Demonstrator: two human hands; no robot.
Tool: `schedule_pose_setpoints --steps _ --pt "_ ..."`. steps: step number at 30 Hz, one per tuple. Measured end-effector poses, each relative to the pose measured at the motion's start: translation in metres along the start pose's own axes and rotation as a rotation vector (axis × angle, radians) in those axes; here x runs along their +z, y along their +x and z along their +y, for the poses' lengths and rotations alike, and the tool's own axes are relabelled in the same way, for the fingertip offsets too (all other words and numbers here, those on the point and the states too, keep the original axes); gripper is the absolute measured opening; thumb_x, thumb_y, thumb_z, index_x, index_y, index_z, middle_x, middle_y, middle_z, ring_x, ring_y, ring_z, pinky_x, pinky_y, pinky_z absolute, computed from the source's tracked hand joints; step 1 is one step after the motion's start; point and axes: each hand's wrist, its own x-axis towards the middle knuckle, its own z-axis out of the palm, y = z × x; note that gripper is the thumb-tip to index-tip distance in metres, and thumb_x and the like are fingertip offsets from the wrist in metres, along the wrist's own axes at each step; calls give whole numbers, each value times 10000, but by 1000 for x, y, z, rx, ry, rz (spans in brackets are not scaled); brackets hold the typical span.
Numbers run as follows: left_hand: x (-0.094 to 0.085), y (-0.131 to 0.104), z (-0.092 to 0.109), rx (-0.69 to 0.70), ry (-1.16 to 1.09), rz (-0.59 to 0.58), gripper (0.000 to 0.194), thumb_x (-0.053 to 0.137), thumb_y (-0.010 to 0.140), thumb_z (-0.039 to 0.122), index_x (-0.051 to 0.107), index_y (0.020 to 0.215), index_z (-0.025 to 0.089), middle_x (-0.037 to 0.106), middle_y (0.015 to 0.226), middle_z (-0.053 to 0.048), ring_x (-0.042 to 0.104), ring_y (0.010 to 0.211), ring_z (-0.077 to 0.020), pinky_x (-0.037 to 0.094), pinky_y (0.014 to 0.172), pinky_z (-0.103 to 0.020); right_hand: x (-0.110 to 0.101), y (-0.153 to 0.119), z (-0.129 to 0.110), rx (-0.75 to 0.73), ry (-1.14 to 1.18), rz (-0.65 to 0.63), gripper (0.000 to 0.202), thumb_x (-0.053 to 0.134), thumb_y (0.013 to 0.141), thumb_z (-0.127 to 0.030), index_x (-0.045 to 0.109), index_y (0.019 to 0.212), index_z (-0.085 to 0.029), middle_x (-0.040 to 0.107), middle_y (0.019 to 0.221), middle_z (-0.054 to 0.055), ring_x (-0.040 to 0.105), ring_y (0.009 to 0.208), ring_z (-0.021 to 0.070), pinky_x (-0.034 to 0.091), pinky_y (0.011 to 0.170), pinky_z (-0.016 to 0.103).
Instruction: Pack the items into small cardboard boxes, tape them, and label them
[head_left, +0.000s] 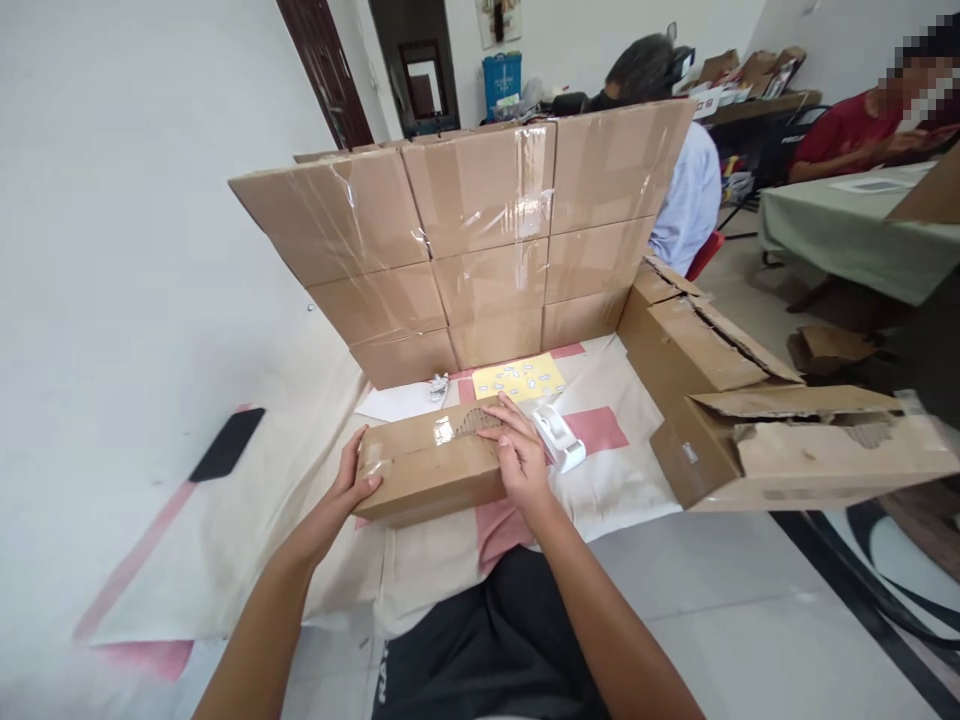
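Note:
A long brown cardboard box (420, 465) lies on the cloth in front of me, with a torn, ribbed patch on its top and a shiny bit of tape. My left hand (355, 480) grips its left end, thumb over the top edge. At the other end, my right hand (517, 450) rests on the box, its fingers lying across the top beside the torn patch. Just right of that hand stands a white tape dispenser (559, 437). Behind the box are a yellow sheet with small labels (517, 380), a white paper (397, 400) and a crumpled clear scrap (439, 387).
Taped cardboard boxes form a wall (487, 220) at the back of the table. More opened boxes (705, 340) line the right side. A dark phone-like slab (227, 445) lies at left. Beyond, one person sits behind the wall and another at a green-covered table (847, 225).

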Motion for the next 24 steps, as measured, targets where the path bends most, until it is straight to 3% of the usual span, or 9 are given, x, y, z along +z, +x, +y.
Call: schedule_pose_setpoints --steps 3,6,9,12,15,18,21,24 --pt "9 -7 -4 5 -96 76 918 624 864 606 210 1636 332 203 1734 -41 204 1590 -350 225 1285 -479 -10 5 -4 -5 9 -83 407 405 1049 -373 795 1039 -258 705 1343 74 485 1460 294 426 1174 522" --pt "16 -11 -8 -33 -174 144 909 626 843 605 255 1626 331 278 1712 -32 272 1567 -356 281 1269 -465 -42 26 3 -2 -49 -150 372 461 1033 -435 783 1057 -248 716 1320 87 598 1336 287 482 1121 471" --pt "22 -11 -27 -77 -300 157 858 613 818 671 391 1564 311 458 1616 -55 427 1480 -365 414 1192 -462 -83 66 34 103 -205 16 391 416 1043 -407 745 1076 -197 713 1247 145 640 1218 292 509 1038 478" --pt "33 -9 -55 -91 -409 315 804 542 788 789 548 1422 295 627 1439 -67 560 1342 -369 542 1044 -466 -107 105 81 247 -401 -31 313 480 975 -322 736 1085 -180 720 1160 149 659 1090 292 538 921 465" --pt "46 -7 -75 -93 -450 560 652 531 791 780 652 1216 301 714 1232 -59 639 1167 -355 586 905 -484 -107 124 127 308 -514 -243 244 632 838 -241 775 1033 -203 721 1178 138 620 1134 323 479 997 525" --pt "48 -3 -78 -84 -516 657 472 566 825 678 675 1117 323 709 1161 -28 645 1046 -317 582 821 -468 -93 121 154 322 -592 -432 273 759 721 -216 788 991 -249 648 1347 127 488 1298 396 366 1070 621" --pt "37 7 -59 -21 -503 687 356 612 818 616 696 1034 346 667 978 3 606 879 -248 545 703 -400 -79 112 162 301 -624 -502 140 698 785 -187 749 907 -232 602 1375 132 414 1340 393 311 1078 626" --pt "21 24 -18 144 -409 684 312 728 718 582 665 860 311 513 745 9 485 703 -195 491 645 -388 -72 110 160 272 -605 -498 98 582 865 -160 667 856 -207 638 1190 148 477 1204 348 353 1013 556"
